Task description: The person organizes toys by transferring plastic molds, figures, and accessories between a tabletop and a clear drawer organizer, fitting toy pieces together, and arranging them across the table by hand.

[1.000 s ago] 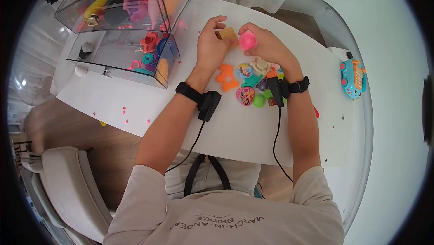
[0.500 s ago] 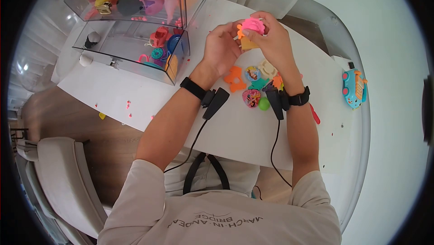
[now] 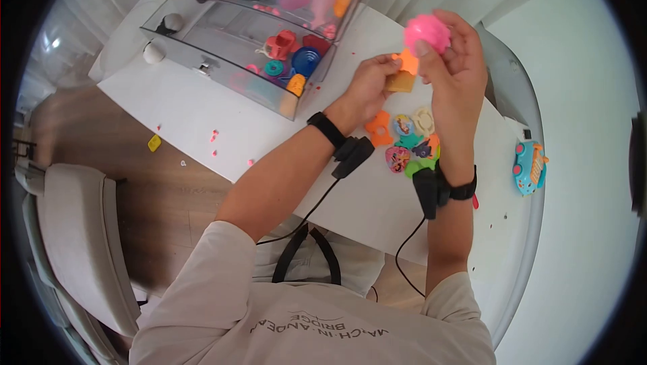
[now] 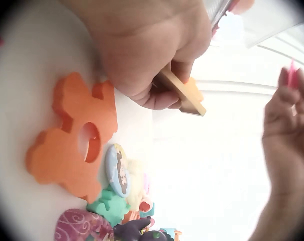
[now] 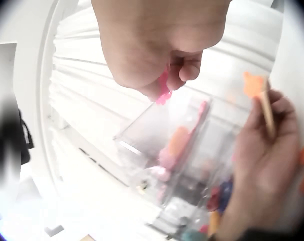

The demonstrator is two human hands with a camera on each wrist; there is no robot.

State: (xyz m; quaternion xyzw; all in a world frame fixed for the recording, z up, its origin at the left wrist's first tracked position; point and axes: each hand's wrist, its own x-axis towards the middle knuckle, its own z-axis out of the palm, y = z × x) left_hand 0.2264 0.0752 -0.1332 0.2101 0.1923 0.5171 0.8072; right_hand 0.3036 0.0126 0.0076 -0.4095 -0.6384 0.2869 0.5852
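Note:
In the head view my left hand (image 3: 367, 87) pinches a tan wooden-looking block (image 3: 400, 83) together with a small orange shape (image 3: 409, 62), both above the table. The left wrist view shows the block (image 4: 181, 93) edge-on as a thin slab between thumb and fingers. To the right, my right hand (image 3: 460, 75) holds up a bright pink toy with a scalloped edge (image 3: 427, 33), thumb across its front. From the right wrist view only a thin strip of the pink toy (image 5: 164, 88) shows past the fingers. The two hands are apart.
Below the hands lie several small toys, among them an orange cutout (image 3: 379, 129), a round picture badge (image 3: 403, 124) and a pink picture piece (image 3: 397, 159). A clear plastic case (image 3: 222, 68) with toys stands back left. A blue toy car (image 3: 530, 169) sits at right.
Both hands came together around the block, then parted. The right hand has lifted the pink toy up and right; the left keeps the block, now with the orange shape visible. The head view has shifted.

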